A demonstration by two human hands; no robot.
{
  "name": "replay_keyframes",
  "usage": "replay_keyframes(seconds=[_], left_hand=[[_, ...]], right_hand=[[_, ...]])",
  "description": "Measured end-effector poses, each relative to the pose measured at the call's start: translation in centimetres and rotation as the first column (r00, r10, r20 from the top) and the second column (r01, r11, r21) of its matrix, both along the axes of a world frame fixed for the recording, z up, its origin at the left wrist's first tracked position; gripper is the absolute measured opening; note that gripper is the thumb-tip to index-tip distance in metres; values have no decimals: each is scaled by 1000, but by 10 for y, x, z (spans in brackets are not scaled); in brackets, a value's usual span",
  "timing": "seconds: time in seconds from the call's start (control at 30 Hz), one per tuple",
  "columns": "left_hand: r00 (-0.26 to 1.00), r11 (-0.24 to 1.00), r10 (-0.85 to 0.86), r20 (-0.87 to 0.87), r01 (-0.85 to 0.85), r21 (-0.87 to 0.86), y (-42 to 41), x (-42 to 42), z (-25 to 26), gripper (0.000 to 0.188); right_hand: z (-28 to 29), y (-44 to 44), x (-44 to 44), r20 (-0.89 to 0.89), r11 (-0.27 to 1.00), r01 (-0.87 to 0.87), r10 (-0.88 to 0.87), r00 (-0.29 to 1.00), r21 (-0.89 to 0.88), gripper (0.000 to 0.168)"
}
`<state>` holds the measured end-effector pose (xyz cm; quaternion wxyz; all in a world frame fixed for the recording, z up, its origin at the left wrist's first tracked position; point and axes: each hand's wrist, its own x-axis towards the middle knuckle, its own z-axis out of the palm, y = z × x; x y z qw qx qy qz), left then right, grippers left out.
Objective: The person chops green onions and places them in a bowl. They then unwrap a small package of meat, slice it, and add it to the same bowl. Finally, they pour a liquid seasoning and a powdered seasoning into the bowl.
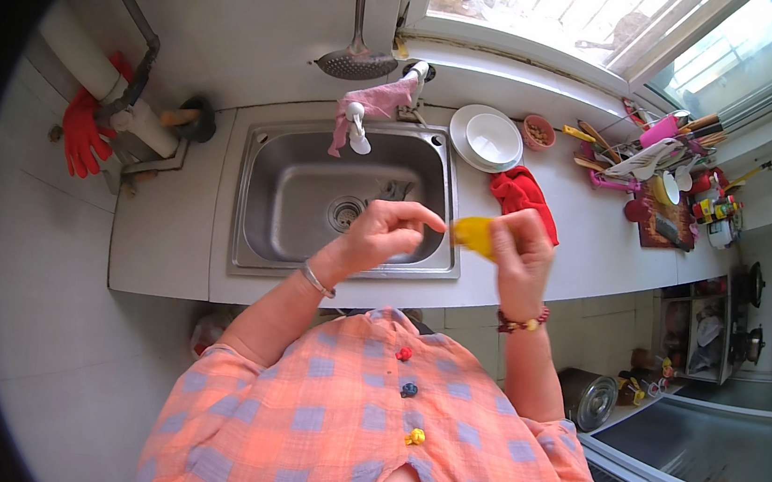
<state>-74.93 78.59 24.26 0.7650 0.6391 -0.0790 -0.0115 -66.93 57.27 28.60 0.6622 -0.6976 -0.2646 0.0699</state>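
Observation:
My right hand point(522, 252) pinches a small yellow object point(475, 236), blurred, perhaps a piece of cloth or sponge, above the counter just right of the steel sink point(241, 212). My left hand point(387, 234) is over the sink's front right part, its index finger pointing at the yellow object's left end; whether they touch cannot be told. Nothing shows in the left hand, and its fingers are partly spread. Behind the hands, a red cloth point(525, 195) lies on the counter, and a dark, wet-looking clump point(395, 190) lies in the basin near its drain point(345, 214).
A pink cloth point(380, 99) hangs over the faucet point(356, 121). White plates point(492, 139) and a pink bowl of small brown items point(537, 133) stand right of the sink. Utensils and a cleaver point(669, 230) are farther right. Red gloves point(83, 135) hang at left.

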Motion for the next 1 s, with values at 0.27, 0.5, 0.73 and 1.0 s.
replay_keyframes(seconds=[0.27,0.5,0.73,1.0], left_hand=[[992,971,48,-121,-75,-228,-13,4,-2,36],[978,981,78,-196,-110,-162,-27,10,-1,33],[954,960,263,-143,-274,-60,-51,22,-11,28],[932,968,214,-294,-243,-64,-83,39,-3,24]], right_hand=[[-17,-2,13,-299,979,-70,126,946,193,11],[-44,8,5,-511,971,-18,140,848,237,16],[-49,-3,4,-442,978,-75,156,883,195,16],[-70,-25,17,-353,973,-72,148,924,218,13]])
